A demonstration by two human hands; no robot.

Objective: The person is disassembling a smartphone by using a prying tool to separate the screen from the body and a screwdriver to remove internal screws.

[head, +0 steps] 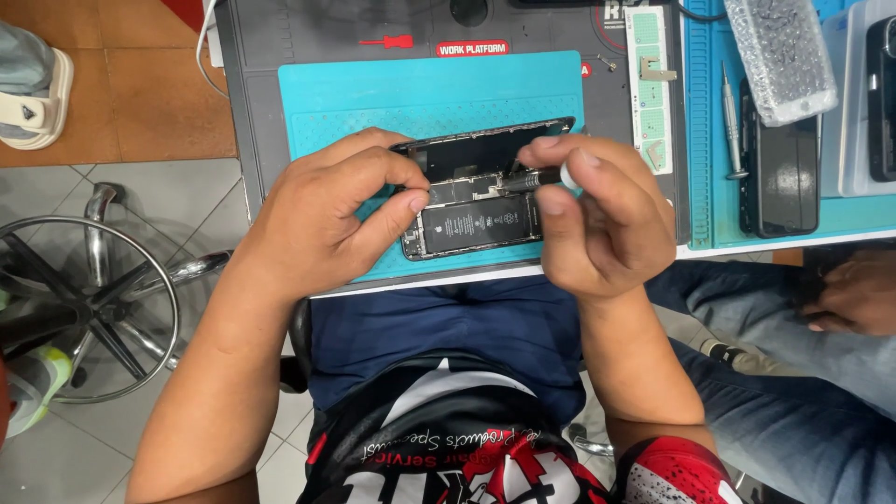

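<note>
An opened phone lies on a teal mat, its black battery and circuit board exposed. My left hand grips the phone's left end, thumb and forefinger pinching its edge. My right hand holds a small screwdriver with a dark shaft and pale cap. The tip points left onto the board above the battery.
A grey work platform lies under the mat. To the right lie a screw chart strip, another screwdriver, a black phone and a bubble-wrapped screen. Another person's hand rests at the right. A chair base stands at the left.
</note>
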